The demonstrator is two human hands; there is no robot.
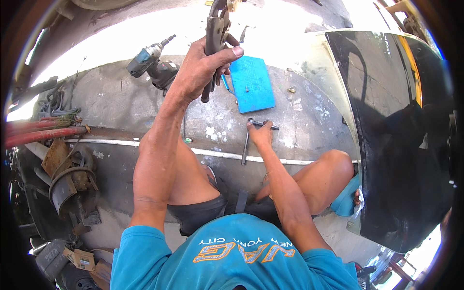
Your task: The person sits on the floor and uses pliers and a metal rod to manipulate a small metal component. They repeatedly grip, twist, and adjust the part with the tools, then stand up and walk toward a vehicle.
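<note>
Dark curved metal part [214, 36] raised above grey concrete floor [116, 96], gripped in left hand [204, 67]. Right hand [261, 133] pinches dark metal bar-handled wrench [245, 147] low down, near flat blue rectangular case [253, 87]; teal-and-black cordless driver [145, 62] to the left.

metal bracket [213, 38]: was dark, elongated, held near-vertical in left hand [203, 67]
socket wrench [245, 147]: was dark grey, L-shaped, gripped by right hand [261, 133]
</note>
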